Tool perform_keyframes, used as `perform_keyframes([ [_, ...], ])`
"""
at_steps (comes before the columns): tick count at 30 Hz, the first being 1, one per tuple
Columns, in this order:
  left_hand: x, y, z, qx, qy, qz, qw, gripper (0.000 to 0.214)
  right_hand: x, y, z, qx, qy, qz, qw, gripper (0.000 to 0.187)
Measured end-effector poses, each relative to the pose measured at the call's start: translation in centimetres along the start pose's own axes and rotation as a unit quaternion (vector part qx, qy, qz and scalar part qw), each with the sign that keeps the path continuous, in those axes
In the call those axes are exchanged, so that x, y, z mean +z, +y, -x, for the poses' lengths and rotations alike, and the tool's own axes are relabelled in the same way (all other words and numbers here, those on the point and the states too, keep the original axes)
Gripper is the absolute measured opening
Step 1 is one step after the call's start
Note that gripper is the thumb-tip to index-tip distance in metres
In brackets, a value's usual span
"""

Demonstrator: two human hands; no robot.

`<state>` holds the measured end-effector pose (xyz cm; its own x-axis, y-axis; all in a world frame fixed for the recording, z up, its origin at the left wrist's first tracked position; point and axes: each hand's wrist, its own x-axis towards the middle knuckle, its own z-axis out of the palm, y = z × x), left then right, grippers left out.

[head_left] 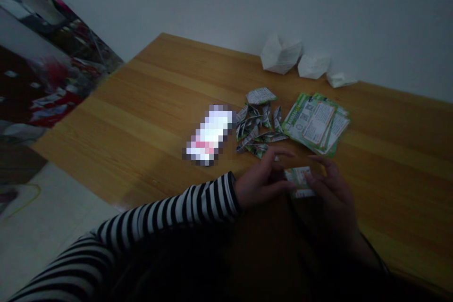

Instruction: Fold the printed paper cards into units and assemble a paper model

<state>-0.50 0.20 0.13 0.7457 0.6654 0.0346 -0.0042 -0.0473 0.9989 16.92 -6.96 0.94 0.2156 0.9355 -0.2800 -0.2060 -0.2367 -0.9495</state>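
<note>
Green paper slip (300, 182) pinched right there between the left hand (261, 184) and right hand (331, 193), fingers closed on its edges! Folded paper pieces (256, 130) lie just ahead, beside a stack of leaflets (316, 122).

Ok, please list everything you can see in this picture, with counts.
Wooden table: one, golden brown, centre.
Folded white paper blocks: three, white, far table edge.
Small folded printed paper pieces: many, green-white, mid-table.
Green printed paper sheets: a stack, green-white, right of pieces.
Pixelated object: one, white-pink, left of pieces.
Small printed paper card: one, green-white, between hands.
Black-and-white striped sleeve: one, left arm.
Left hand: one, beside card.
Right hand: one, fingers on card.
</note>
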Motion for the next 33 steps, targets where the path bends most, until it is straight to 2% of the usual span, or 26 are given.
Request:
perform_keyframes([
  [2,-0.4,0.2,-0.2,0.032,-0.015,-0.005,0.999,0.041,-0.3,-0.1,-0.3,0.002,0.0,0.0,1.0,0.031],
  [5,-0.8,0.3,-0.4,0.063,0.032,-0.045,0.996,0.031,-0.4,0.0,-0.5,-0.047,-0.023,0.038,0.998,0.019],
  [7,-0.8,0.2,-0.3,0.053,0.065,-0.046,0.995,0.033,-0.4,0.2,-0.5,-0.078,-0.046,0.062,0.994,0.023],
  [10,-0.6,-0.1,-0.2,0.008,0.064,0.01,0.998,0.04,-0.8,0.4,-0.6,-0.09,-0.072,0.091,0.989,0.039],
  [14,-0.6,-0.5,-0.3,-0.031,0.052,0.068,0.996,0.052,-1.8,0.7,-0.7,-0.064,-0.102,0.099,0.988,0.03],
  [20,-0.9,-0.5,-0.6,-0.023,0.063,0.062,0.996,0.04,-2.2,0.8,-0.8,-0.072,-0.118,0.08,0.987,0.022],
  [24,-0.7,-0.3,-0.4,-0.037,0.05,0.121,0.991,0.027,-2.0,0.9,-0.9,-0.097,-0.104,0.076,0.987,0.029],
  [26,-0.5,-0.1,-0.3,-0.048,0.045,0.146,0.987,0.026,-2.0,0.9,-0.9,-0.099,-0.118,0.072,0.986,0.034],
  [29,-0.5,0.0,-0.2,-0.054,0.052,0.126,0.989,0.029,-2.1,0.9,-1.1,-0.106,-0.138,0.081,0.981,0.039],
  [33,-0.9,0.0,-0.4,-0.029,0.068,0.05,0.996,0.036,-2.1,0.8,-1.3,-0.136,-0.111,0.134,0.975,0.039],
])
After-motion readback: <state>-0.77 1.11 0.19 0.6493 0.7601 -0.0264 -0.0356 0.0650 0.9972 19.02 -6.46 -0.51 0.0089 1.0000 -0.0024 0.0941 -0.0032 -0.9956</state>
